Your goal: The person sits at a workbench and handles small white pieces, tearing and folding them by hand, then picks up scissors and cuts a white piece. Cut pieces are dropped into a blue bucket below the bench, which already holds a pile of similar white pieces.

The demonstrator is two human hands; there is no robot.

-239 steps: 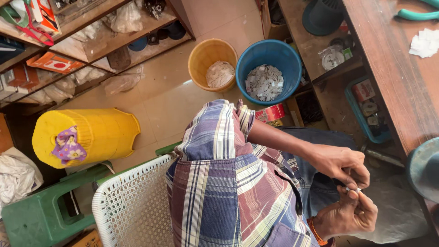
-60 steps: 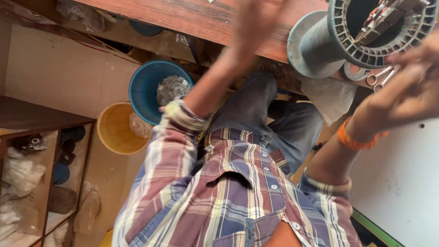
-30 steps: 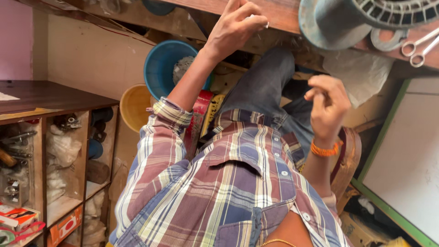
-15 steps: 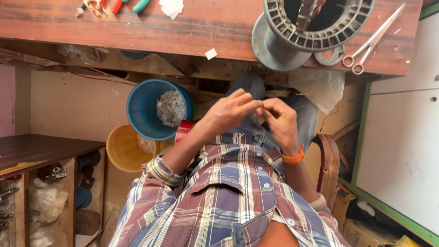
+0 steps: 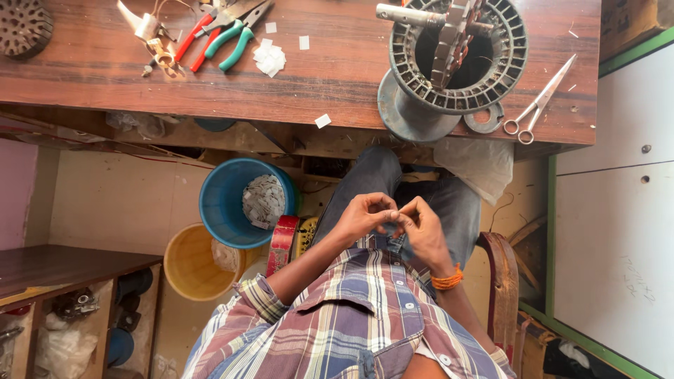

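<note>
My left hand [image 5: 364, 216] and my right hand [image 5: 423, 228] meet over my lap, below the edge of the wooden workbench [image 5: 323, 84]. Their fingertips pinch together on a small piece that is too small to make out. An orange band sits on my right wrist. On the bench above them stands a round grey motor stator [image 5: 456, 60] with slotted rings. Scissors [image 5: 539, 105] lie to its right.
Green-handled pliers [image 5: 237, 38], red-handled cutters [image 5: 191, 41] and small white paper squares [image 5: 270, 60] lie on the bench's left part. Under the bench stand a blue bucket [image 5: 219, 210] of white scraps and a yellow bucket [image 5: 186, 265]. A white cabinet [image 5: 618, 231] is at right, shelves [image 5: 49, 281] at left.
The view has tilted up and steadied, so more of the bench top shows. My hands stay pinched together over my lap, as half a second ago; a second ago they were apart.
</note>
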